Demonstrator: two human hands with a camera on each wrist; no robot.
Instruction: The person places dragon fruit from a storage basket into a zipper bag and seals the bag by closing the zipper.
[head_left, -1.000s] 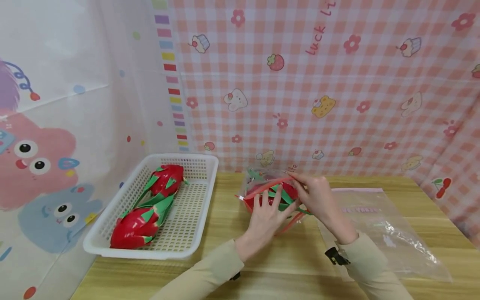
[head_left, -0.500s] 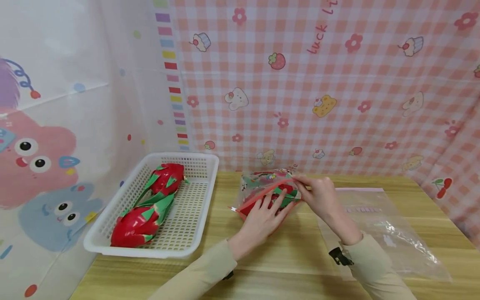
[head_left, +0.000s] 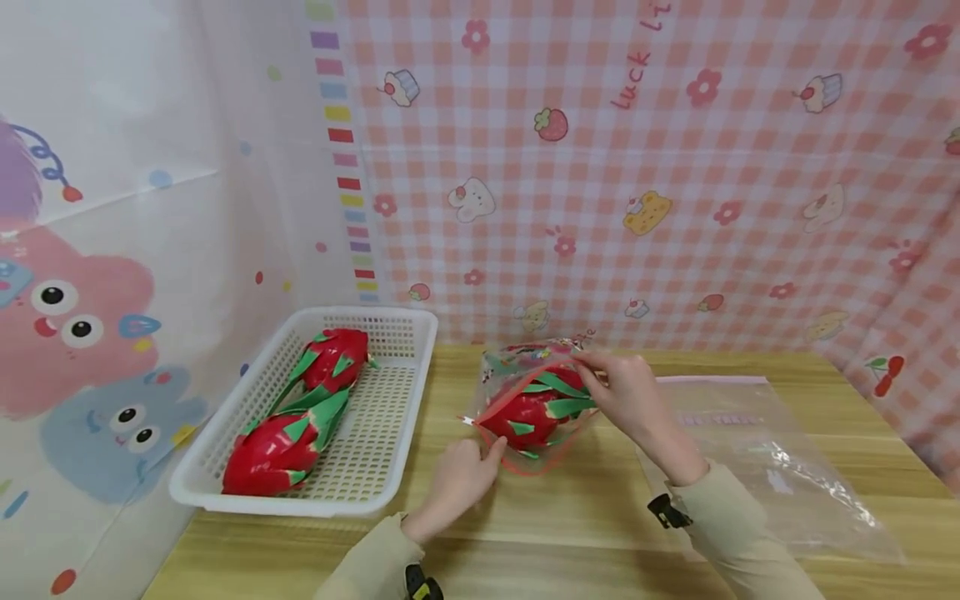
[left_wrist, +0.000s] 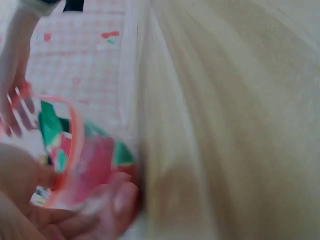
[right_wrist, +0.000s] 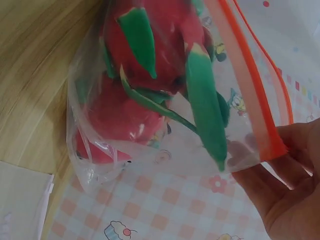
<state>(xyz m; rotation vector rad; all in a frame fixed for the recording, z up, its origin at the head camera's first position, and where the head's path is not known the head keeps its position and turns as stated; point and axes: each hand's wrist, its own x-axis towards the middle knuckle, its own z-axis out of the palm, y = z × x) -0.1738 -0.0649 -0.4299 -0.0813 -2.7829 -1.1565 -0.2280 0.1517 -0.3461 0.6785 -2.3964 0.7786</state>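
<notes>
A clear zip bag (head_left: pixel 542 468) with a red zip strip and printed pictures lies at mid-table, its mouth agape. Inside are dragon fruits (right_wrist: pixel 120 117), red with green scales; one (head_left: pixel 528 414) shows at the opening. My right hand (head_left: pixel 633 402) pinches the right end of the red strip, also plain in the right wrist view. At the left end of the mouth, near the white slider (head_left: pixel 471 421), my left hand (head_left: pixel 459 482) holds the bag's edge between thumb and fingers. The left wrist view is blurred, with the left hand's fingers (left_wrist: pixel 112 205) against the bag.
To the left stands a white slotted basket (head_left: pixel 408 392) holding two dragon fruits, one in front (head_left: pixel 270 454) and one behind (head_left: pixel 333 358). A flat clear bag (head_left: pixel 780 467) lies on the wooden table (head_left: pixel 570 533) at right. A checked cloth (head_left: pixel 600 167) hangs behind.
My left hand has come off the fruit at the bag's mouth and moved down-left to the mouth's edge. The fruit now shows more fully. The right hand has kept its pinch, shifting slightly.
</notes>
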